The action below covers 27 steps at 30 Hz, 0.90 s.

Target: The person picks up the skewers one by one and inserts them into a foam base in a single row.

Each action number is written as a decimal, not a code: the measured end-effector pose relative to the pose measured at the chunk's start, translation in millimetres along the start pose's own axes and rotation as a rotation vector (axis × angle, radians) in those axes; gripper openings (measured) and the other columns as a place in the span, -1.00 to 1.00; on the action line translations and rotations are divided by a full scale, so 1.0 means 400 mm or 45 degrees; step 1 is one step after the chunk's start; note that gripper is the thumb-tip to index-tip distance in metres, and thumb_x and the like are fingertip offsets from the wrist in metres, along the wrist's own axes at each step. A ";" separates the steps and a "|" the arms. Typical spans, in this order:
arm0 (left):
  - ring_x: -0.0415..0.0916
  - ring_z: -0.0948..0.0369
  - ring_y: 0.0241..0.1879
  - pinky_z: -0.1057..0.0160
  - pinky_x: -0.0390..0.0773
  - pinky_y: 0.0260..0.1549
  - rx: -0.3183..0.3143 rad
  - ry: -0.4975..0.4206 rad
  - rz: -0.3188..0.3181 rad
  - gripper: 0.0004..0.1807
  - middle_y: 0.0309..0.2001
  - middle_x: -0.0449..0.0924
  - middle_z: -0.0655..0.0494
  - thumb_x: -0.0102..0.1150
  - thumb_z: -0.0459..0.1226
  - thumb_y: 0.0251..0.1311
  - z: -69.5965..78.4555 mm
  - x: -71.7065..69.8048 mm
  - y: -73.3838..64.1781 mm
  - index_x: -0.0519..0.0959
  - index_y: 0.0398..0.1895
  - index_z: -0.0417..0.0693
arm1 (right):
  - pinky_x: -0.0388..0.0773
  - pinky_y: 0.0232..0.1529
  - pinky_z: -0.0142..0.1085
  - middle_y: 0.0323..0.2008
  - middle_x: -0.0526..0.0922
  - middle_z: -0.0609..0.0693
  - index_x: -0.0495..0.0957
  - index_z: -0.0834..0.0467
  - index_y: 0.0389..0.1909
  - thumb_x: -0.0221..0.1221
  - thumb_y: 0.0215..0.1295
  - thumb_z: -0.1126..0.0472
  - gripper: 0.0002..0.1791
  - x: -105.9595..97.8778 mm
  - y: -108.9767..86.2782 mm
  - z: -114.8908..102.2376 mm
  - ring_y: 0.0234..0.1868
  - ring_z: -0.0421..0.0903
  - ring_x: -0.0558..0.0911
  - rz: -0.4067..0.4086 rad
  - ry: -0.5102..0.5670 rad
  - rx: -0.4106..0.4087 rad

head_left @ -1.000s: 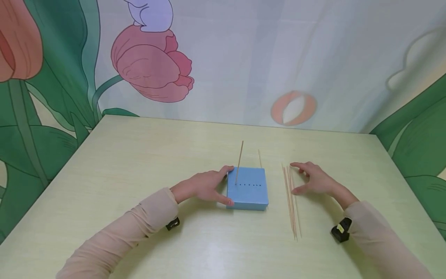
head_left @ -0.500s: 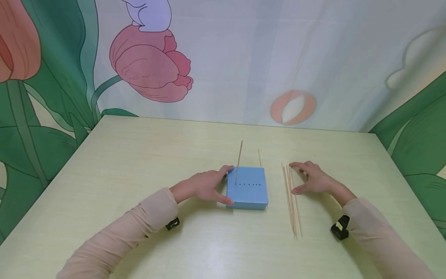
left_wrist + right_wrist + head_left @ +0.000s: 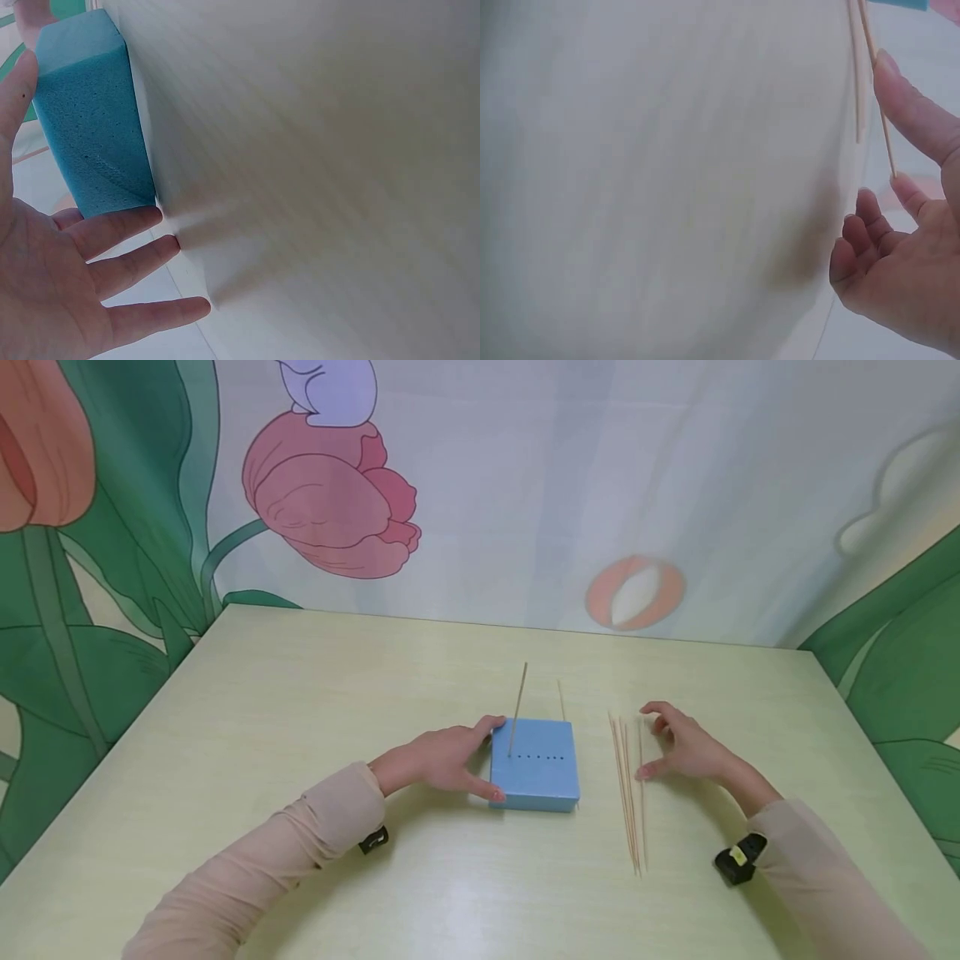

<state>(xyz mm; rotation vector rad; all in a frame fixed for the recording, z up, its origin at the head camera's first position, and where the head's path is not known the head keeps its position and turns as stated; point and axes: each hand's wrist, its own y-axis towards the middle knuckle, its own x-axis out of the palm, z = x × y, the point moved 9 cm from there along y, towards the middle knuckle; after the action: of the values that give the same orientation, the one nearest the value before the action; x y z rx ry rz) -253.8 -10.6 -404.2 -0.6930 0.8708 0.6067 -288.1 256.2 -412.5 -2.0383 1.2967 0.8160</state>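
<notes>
A blue foam block (image 3: 536, 783) lies flat on the table, with a row of small holes across its top. My left hand (image 3: 442, 760) holds its left side between thumb and index finger; the other fingers stretch out beside it in the left wrist view. One wooden skewer (image 3: 519, 702) stands slightly tilted in the leftmost hole. Another thin skewer (image 3: 561, 702) shows behind the block. To the right, my right hand (image 3: 690, 750) pinches one skewer (image 3: 887, 146), thumb along its side and index fingertip at its end. Several loose skewers (image 3: 627, 802) lie just left of it.
The pale wooden table (image 3: 337, 677) extends around both hands. A printed curtain (image 3: 495, 510) hangs behind its far edge. Black wrist cameras, the left one (image 3: 373, 840) and the right one (image 3: 738, 858), sit below the sleeves.
My right hand has shifted slightly right, drawing one skewer's far end away from the other loose skewers. The left hand and block stay in place.
</notes>
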 end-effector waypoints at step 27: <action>0.31 0.10 0.16 0.14 0.38 -0.09 0.006 0.013 0.004 0.15 0.27 0.24 -0.03 0.21 0.28 -0.15 -0.005 0.003 0.007 -0.16 0.40 0.02 | 0.51 -0.46 -0.36 -0.33 0.54 0.23 -0.02 0.01 0.40 0.22 0.08 0.46 -0.09 -0.110 -0.093 -0.135 -0.45 -0.09 0.59 0.362 0.380 -0.236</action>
<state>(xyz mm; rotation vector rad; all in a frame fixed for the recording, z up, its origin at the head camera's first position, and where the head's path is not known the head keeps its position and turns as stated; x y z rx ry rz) -256.2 -10.1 -407.1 -0.6914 0.8828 0.6042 -258.7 254.2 -339.5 -2.2146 1.7657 0.8019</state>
